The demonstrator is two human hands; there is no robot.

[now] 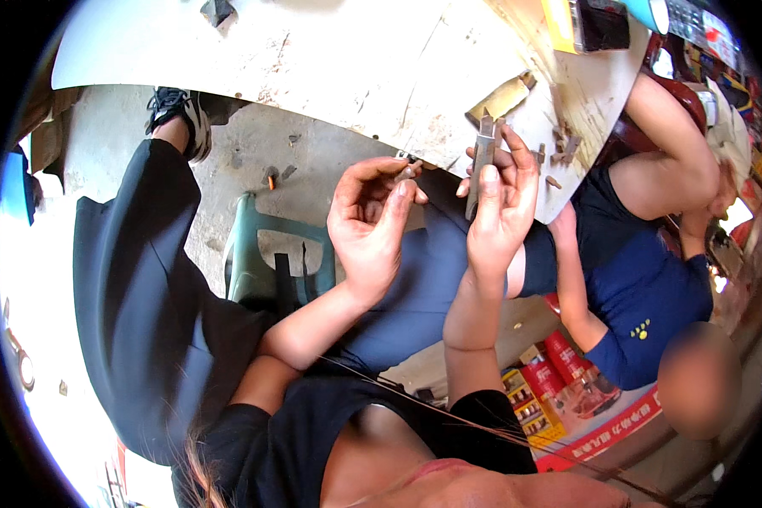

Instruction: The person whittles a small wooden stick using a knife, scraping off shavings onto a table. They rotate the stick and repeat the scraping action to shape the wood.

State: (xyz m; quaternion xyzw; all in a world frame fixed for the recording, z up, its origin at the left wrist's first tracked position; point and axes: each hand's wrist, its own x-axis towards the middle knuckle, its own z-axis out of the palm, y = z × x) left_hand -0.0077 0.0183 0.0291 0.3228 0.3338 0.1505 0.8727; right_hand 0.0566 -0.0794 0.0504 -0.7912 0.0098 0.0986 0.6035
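Note:
My left hand (366,218) is closed in a pinch just off the near edge of the white table (313,68). Between its thumb and fingers is a small piece with a silvery, dark-edged end (405,158); its exact kind is too small to tell. In my right hand (501,203) is a utility knife (483,161), gripped along its grey handle with the thumb on it. The knife's tip points away from me, over the table. Both hands are apart, and the blade does not touch the small piece.
A yellowish flattened piece (504,96) and brown scraps (563,151) lie on the table beyond my right hand. Farther back are a yellow-edged black device (599,25) and a blue cup (648,12). A green stool (245,254) stands below. Another person in navy (652,296) sits at right.

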